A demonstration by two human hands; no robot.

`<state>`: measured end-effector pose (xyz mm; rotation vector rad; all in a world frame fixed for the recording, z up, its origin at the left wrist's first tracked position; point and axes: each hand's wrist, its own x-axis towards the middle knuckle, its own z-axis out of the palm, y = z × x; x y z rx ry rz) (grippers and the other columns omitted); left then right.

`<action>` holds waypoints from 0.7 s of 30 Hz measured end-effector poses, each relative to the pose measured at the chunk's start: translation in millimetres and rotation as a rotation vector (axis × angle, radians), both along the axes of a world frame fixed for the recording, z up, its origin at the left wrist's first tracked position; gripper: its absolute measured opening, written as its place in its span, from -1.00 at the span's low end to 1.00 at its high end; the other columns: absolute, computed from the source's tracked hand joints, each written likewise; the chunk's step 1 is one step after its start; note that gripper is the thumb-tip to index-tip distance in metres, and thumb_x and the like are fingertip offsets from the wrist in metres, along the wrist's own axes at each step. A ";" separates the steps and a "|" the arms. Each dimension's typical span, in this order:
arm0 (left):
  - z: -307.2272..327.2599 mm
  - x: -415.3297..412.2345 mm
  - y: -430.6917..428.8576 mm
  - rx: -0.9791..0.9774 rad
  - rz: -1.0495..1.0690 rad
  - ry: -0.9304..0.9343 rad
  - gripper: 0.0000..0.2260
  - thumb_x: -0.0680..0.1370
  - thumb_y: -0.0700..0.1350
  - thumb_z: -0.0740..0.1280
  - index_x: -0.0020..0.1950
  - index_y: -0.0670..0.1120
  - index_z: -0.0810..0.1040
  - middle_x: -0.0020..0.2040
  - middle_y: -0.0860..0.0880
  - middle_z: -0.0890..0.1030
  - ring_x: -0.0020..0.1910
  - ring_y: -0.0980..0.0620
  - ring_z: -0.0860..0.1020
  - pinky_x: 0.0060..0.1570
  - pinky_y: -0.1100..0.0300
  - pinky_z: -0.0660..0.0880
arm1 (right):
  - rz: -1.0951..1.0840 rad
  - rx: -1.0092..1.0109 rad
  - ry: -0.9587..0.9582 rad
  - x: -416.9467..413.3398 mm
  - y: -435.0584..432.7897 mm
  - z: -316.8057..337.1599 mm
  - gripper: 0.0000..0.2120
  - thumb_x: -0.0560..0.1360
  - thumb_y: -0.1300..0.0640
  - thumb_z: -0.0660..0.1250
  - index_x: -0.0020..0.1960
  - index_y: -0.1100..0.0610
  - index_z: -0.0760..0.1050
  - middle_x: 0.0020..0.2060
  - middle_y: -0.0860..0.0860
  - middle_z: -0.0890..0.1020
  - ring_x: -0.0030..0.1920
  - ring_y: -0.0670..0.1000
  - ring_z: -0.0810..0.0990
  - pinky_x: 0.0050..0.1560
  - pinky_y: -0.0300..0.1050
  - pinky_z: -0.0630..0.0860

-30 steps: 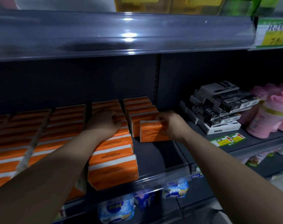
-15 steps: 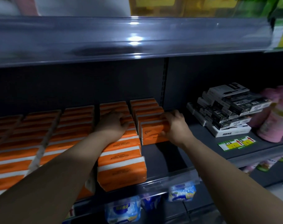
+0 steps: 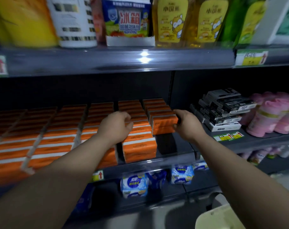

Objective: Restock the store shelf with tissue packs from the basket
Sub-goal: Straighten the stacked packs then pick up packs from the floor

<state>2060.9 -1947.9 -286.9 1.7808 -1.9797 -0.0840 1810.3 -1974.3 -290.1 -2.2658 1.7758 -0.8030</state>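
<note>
The right hand (image 3: 187, 124) is closed on the right end of an orange tissue pack (image 3: 164, 124), fingers over its top edge and thumb lower on the side; this pack stands at the front of the rightmost row on the middle shelf (image 3: 173, 146), with bare shelf in front of it towards the near edge. The left hand (image 3: 116, 125) rests with loosely curled fingers on top of the neighbouring row of orange packs (image 3: 138, 142) just to the left, pressing down on them and gripping nothing. Further left, more rows of the same orange packs (image 3: 41, 138) fill the shelf from front to back. To the right, past the upright divider, sits a stack of black-and-white boxes (image 3: 223, 109), and beyond them pink bottles (image 3: 272, 118). Price tags (image 3: 228, 136) lie along the shelf front there. On the shelf above stand yellow bottles (image 3: 171, 22) and a blue-and-white box (image 3: 129, 23). Below, blue-and-white packets (image 3: 134, 184) show on the lower shelf, and a pale basket rim (image 3: 218, 217) — only partly in view — sits at the near right corner.
</note>
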 end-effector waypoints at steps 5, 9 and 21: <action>20.1 22.9 75.4 -0.014 0.038 -0.017 -0.74 0.50 0.02 0.32 0.15 -0.02 0.58 0.12 -0.05 0.59 0.13 -0.10 0.55 0.07 0.06 0.50 | 0.063 0.024 -0.015 42.6 76.3 20.1 -0.53 0.38 0.20 0.38 0.29 0.11 0.47 0.17 0.14 0.58 0.19 0.18 0.53 0.14 -0.01 0.48; 30.8 47.5 142.8 -0.009 0.081 -0.043 -0.69 0.50 0.04 0.32 0.20 -0.02 0.56 0.18 -0.05 0.58 0.17 -0.09 0.53 0.11 0.03 0.49 | 0.093 0.095 0.005 79.2 138.9 32.3 -0.48 0.48 0.14 0.36 0.42 0.10 0.36 0.32 0.10 0.50 0.26 0.14 0.50 0.24 -0.01 0.44; 10.3 146.1 287.3 0.124 0.239 -0.056 -0.78 0.51 0.04 0.31 0.06 -0.04 0.58 0.04 -0.07 0.63 0.05 -0.10 0.57 0.00 0.03 0.53 | 0.311 0.167 0.031 189.5 251.9 7.6 -0.51 0.49 0.14 0.32 0.40 0.09 0.37 0.29 0.09 0.53 0.29 0.13 0.48 0.27 -0.02 0.42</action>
